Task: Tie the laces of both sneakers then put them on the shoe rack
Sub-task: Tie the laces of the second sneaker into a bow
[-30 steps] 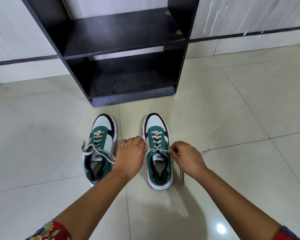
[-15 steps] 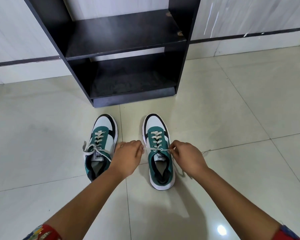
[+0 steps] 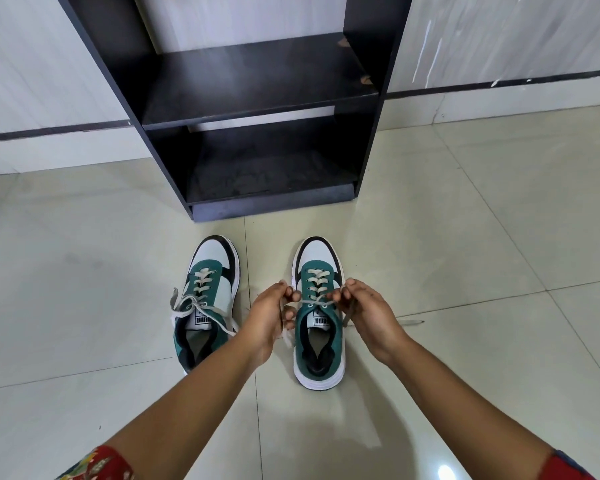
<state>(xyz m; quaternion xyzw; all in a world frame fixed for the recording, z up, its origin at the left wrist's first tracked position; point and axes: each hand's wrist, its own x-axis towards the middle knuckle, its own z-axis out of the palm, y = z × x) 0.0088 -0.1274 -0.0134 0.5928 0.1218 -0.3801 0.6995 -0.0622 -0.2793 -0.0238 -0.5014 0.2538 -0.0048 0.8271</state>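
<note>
Both hands (image 3: pixel 269 315) (image 3: pixel 368 315) rose, fingers (image 3: pixel 290 294) seemingly pinched shut on right sneaker's laces (image 3: pixel 314 301).

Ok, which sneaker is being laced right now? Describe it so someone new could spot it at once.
Find the black shoe rack against the wall; two green-and-white sneakers sit on the floor tiles in front of it. It is the right sneaker, between the left hand and right hand, which pull its lace ends sideways. The left sneaker already shows a bow.

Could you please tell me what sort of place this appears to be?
Probably a home entryway or hallway: a black shoe rack stands against a pale wall, and two sneakers sit on a glossy tiled floor.
</note>
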